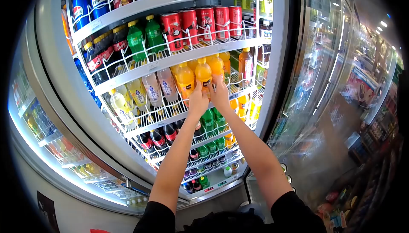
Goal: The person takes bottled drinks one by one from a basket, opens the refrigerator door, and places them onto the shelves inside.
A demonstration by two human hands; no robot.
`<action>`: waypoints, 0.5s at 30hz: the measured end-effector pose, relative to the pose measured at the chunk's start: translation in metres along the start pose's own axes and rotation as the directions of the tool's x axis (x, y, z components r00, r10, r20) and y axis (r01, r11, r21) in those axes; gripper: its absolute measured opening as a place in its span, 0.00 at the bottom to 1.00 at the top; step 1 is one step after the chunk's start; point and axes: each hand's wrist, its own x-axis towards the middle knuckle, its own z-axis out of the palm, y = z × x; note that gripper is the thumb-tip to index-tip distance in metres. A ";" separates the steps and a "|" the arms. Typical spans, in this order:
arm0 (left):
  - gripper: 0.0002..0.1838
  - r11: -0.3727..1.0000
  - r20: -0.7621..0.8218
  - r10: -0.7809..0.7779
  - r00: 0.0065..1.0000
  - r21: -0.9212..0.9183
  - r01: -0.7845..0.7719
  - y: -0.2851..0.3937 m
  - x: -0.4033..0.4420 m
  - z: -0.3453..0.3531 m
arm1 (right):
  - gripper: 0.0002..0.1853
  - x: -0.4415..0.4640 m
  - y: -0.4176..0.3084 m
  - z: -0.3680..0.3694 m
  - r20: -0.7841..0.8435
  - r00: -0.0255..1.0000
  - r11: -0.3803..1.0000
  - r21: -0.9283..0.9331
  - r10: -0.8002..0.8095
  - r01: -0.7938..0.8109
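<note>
Both arms reach into an open drinks cooler, to its third shelf from the top. My left hand [198,100] and my right hand [220,92] are close together at an orange drink bottle [203,72] with a yellow-orange cap. The bottle stands upright, and the fingers of both hands are closed around its lower part. Another orange bottle [185,80] stands directly to its left, and one more [215,65] to its right, just above my right hand. The wire rail of the shelf [170,114] runs below my wrists.
Red cans [171,31] and green bottles [136,40] stand on the shelf above. Left of the orange bottles are clear bottles [152,89]. Dark and green bottles [208,122] fill the lower shelves. An open glass door [315,71] is at the right.
</note>
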 end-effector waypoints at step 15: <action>0.21 0.745 0.180 -0.215 0.960 -0.605 0.281 0.006 -0.198 -0.053 | 0.15 -0.147 -0.124 -0.047 0.048 0.846 0.840 0.101 0.530 -0.532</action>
